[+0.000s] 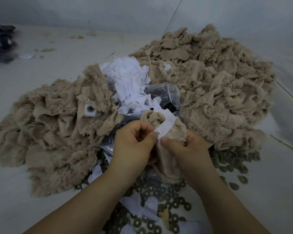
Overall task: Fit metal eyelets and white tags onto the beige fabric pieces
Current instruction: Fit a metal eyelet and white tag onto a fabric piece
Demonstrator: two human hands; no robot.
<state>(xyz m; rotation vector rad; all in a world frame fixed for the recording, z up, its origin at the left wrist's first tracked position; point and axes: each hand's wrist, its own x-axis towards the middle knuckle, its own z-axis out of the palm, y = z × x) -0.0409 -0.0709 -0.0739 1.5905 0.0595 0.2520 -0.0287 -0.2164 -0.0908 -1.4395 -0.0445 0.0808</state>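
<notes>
Beige fuzzy fabric piece [166,146] sat pinched in my right hand [191,154] over the brass eyelet rings [167,196] while my left hand [134,146] pinched the white tag [164,126] on, so lining up the eyelet seemed next.

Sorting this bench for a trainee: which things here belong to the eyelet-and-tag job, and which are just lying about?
Job: beige fabric piece and white tag held by left hand and right hand; metal eyelets; white tags heap; beige piles.
Lying about: dark cloth; yellow scrap.
</notes>
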